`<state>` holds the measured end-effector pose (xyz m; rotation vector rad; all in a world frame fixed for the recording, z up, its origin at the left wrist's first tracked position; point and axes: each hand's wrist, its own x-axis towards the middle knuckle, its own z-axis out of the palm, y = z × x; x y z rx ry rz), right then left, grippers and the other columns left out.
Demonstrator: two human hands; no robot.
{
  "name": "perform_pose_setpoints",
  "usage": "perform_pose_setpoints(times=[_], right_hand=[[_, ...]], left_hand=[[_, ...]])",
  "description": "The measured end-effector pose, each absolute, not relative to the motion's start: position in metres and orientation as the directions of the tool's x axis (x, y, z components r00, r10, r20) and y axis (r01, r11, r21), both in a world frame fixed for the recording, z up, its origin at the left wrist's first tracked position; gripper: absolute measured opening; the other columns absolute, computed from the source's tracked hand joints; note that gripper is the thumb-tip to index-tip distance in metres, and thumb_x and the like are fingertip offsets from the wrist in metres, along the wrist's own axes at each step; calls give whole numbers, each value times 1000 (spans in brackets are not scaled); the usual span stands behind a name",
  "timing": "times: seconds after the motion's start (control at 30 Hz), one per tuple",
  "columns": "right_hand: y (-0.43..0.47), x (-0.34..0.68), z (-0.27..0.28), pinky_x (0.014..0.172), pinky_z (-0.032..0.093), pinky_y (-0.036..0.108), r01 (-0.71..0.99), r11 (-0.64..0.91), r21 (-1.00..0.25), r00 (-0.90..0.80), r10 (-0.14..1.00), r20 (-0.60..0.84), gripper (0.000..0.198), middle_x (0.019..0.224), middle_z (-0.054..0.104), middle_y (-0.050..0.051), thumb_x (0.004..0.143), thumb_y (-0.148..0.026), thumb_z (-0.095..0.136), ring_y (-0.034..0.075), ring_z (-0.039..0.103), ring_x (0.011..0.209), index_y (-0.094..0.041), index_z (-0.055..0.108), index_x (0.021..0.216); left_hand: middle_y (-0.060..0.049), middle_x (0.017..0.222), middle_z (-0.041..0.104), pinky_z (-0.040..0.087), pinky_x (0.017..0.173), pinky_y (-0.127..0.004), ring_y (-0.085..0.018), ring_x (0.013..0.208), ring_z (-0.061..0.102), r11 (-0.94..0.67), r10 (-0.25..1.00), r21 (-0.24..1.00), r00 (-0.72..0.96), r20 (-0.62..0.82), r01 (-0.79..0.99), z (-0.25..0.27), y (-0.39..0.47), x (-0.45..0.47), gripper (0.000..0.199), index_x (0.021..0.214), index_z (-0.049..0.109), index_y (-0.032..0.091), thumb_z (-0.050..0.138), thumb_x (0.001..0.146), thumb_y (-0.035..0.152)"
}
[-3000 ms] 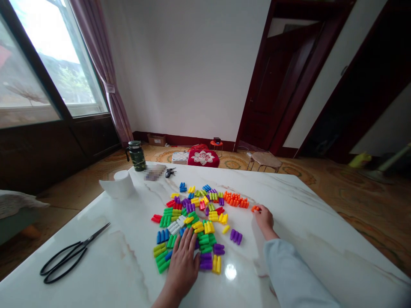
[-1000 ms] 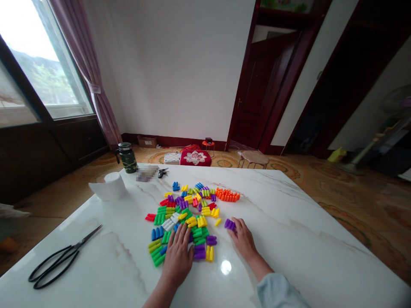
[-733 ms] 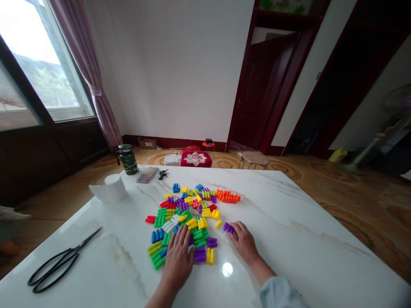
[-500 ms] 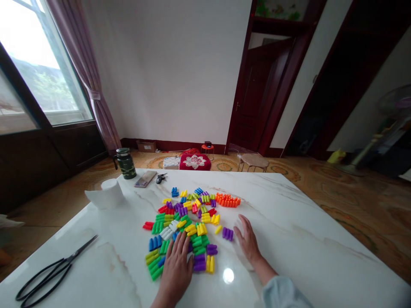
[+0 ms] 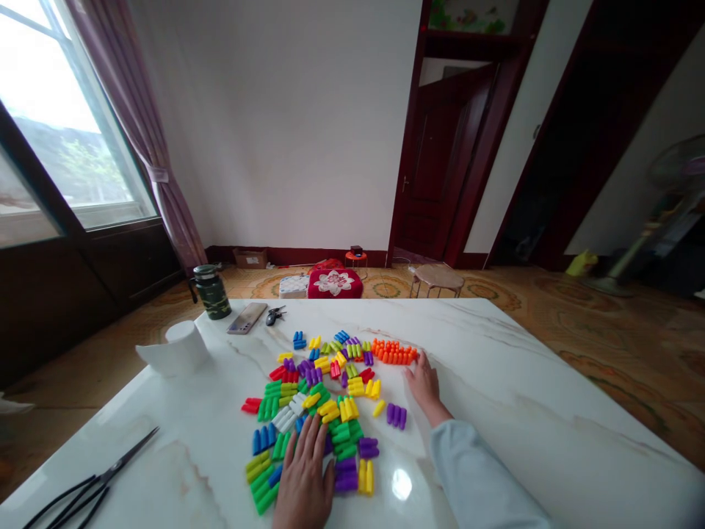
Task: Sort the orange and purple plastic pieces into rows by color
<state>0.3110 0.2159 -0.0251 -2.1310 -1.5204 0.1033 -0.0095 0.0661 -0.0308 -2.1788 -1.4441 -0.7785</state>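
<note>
Small round-tipped plastic pieces in many colours lie in clusters on the white marbled table (image 5: pixel 485 411). My left hand (image 5: pixel 305 470) rests palm down at the near side of the pile, fingers stretched over green pieces (image 5: pixel 344 437) and blue ones. Close by its thumb are purple pieces (image 5: pixel 346 477) and a yellow pair (image 5: pixel 366 477). Reaching forward, my right hand (image 5: pixel 424 383) has its fingertips at the right end of a block of orange pieces (image 5: pixel 395 353), seemingly touching it. Its fingers are slightly bent and partly hidden. A purple cluster (image 5: pixel 396 416) lies nearer me, left of the right wrist.
Black-handled scissors (image 5: pixel 104 477) lie at the left front. Along the left and far side stand a white paper roll (image 5: pixel 184 345) and a dark green flask (image 5: pixel 211 292); a phone (image 5: pixel 247 318) and keys (image 5: pixel 274 315) lie beside them. Beyond the table is a stool (image 5: pixel 438 278).
My right hand has moved forward from beside the purple cluster to the end of the orange block. My left hand stays on the pile. The view has shifted slightly.
</note>
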Motion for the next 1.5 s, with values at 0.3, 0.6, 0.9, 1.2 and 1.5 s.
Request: perform_pose_setpoints(times=[0.3, 0.6, 0.9, 1.2, 1.5], right_hand=[[218, 295, -15, 114, 24, 47, 876, -326, -355, 406, 897, 178, 62, 153, 34, 21, 91, -21, 40, 27, 29, 144, -6, 26, 150], [220, 287, -16, 116, 18, 48, 863, -340, -374, 429, 884, 186, 60, 153, 34, 22, 92, -21, 36, 27, 27, 145, -3, 27, 149], [206, 301, -16, 85, 41, 40, 903, -187, -387, 375, 784, 494, 23, 95, 65, 16, 85, -21, 46, 28, 57, 93, -14, 68, 87], [204, 297, -8, 84, 39, 33, 944, -92, -318, 239, 855, 461, 17, 96, 66, 10, 83, -21, 56, 24, 56, 93, -15, 70, 88], [204, 299, -10, 85, 43, 31, 918, 101, -384, 119, 853, 509, 22, 91, 68, 8, 86, -20, 48, 20, 59, 89, -16, 70, 86]], left_hand=[[-7, 146, 50, 30, 112, -42, -25, 138, 41, -370, 717, -21, 300, 629, 929, -29, 64, -9, 55, 141, 46, 19, 52, 86, 28], [-7, 147, 49, 30, 113, -42, -25, 139, 39, -359, 734, -19, 295, 612, 933, -30, 63, -9, 57, 143, 42, 19, 51, 87, 28], [-8, 147, 49, 31, 113, -42, -25, 138, 41, -377, 726, -5, 299, 620, 926, -29, 63, -9, 58, 144, 41, 19, 51, 87, 29], [-8, 147, 49, 30, 113, -41, -24, 138, 42, -374, 724, -20, 305, 618, 927, -27, 63, -9, 58, 144, 41, 19, 51, 87, 30], [-8, 147, 49, 30, 113, -42, -25, 137, 42, -362, 734, -27, 303, 607, 932, -28, 64, -9, 60, 145, 39, 20, 50, 87, 30]])
